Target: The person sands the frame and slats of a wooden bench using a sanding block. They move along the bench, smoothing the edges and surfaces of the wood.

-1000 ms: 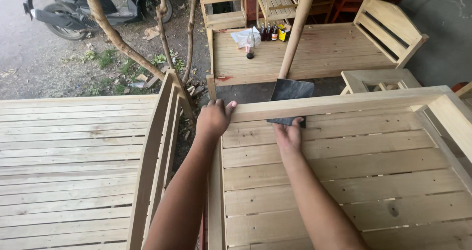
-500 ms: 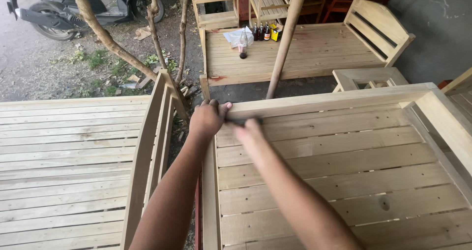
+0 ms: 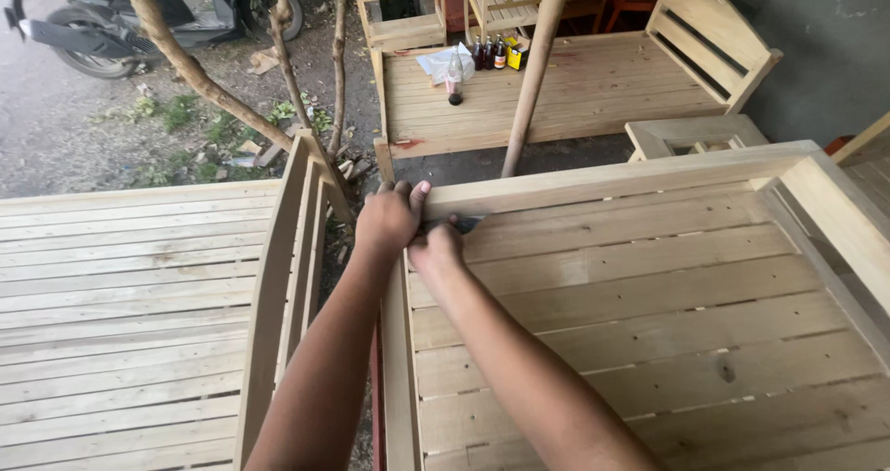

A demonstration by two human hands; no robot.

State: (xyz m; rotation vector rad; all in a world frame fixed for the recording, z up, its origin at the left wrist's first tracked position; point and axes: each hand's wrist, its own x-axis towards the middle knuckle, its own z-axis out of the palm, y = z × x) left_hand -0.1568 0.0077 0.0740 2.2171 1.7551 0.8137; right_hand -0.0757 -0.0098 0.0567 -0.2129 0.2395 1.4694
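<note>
Unfinished wooden bed frame (image 3: 649,286) seen from above, slats bare. Left hand (image 3: 387,219) clamped over frame's top rail (image 3: 593,182) at its left corner, fingers wrapped round edge, seemingly to steady it. Right hand (image 3: 436,247) pressed just below rail, closed on dark sheet, likely sandpaper (image 3: 465,222), flat against rail's inner face beside corner. Second slatted frame (image 3: 120,313) left of rail. Beyond rail: another bed (image 3: 593,91), bottles (image 3: 489,52) on it, pole (image 3: 533,72), scooter (image 3: 102,12).
</note>
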